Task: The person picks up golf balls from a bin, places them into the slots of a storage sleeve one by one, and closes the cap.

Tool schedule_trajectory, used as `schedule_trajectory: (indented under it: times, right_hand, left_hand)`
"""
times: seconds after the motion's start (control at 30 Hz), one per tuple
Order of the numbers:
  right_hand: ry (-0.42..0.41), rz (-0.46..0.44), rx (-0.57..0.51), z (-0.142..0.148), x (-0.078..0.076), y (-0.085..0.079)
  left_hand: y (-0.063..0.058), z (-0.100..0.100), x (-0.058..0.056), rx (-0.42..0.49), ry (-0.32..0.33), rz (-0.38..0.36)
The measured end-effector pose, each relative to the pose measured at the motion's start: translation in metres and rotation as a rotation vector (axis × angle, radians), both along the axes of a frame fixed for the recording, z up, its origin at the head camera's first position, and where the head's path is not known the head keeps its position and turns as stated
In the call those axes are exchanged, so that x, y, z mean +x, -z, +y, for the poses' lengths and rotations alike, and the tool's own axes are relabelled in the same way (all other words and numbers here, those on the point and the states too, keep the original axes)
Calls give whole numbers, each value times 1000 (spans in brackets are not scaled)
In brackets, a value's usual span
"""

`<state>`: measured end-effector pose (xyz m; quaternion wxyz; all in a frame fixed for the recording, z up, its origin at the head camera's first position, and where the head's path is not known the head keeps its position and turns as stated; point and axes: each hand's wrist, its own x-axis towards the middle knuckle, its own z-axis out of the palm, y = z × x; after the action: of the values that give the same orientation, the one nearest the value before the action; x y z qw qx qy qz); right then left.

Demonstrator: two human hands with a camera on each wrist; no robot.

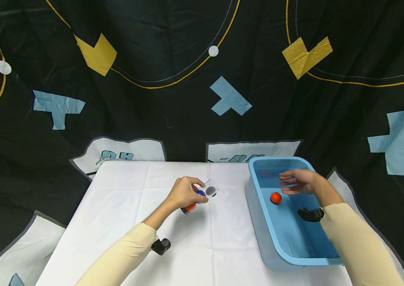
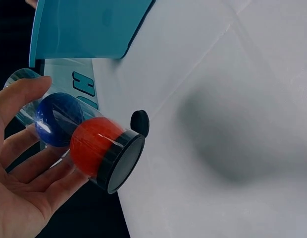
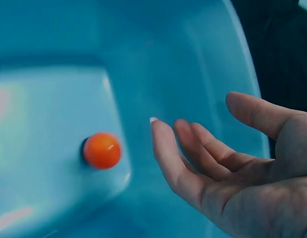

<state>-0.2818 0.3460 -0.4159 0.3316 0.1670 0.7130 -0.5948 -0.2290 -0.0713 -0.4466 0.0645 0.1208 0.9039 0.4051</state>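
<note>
My left hand grips a clear plastic tube between thumb and fingers, holding it tilted above the white table. Inside the tube sit a blue ball and a red-orange ball, the latter beside the black-rimmed end. On the tabletop lies a small black disc, partly seen through the tube's clear end in the head view. Over the blue bin, my right hand has its fingers spread and loosely bent, holding nothing. An orange ball rests on the bin floor, apart from those fingers.
The light blue bin stands on the right side of the white-covered table. Behind the table hangs a black cloth with yellow and blue patches. Black wrist devices hang under both forearms.
</note>
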Motion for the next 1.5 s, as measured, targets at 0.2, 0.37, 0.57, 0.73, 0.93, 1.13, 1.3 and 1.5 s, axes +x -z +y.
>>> schedule_trajectory:
  times: [0.2, 0.37, 0.57, 0.73, 0.93, 1.13, 1.3, 1.5]
  right_hand:
    - [41, -37, -16, 11, 9, 21]
    - [71, -86, -32, 13, 12, 34]
    - [116, -118, -28, 14, 17, 48]
    - [156, -119, 5, 15, 21, 58]
    - [187, -108, 26, 16, 20, 69]
    - [206, -125, -12, 15, 19, 76]
    - [218, -141, -28, 14, 16, 76]
    - [250, -166, -38, 13, 12, 79]
  left_hand:
    - [1, -2, 1, -2, -6, 7]
    - [1, -4, 2, 1, -7, 3]
    - [1, -4, 2, 2, -7, 9]
    - [4, -4, 4, 25, 3, -6]
    - [5, -5, 5, 26, 3, -5]
    - [1, -6, 4, -7, -12, 12]
    - [0, -9, 4, -4, -15, 2]
    - [-1, -13, 5, 7, -16, -8]
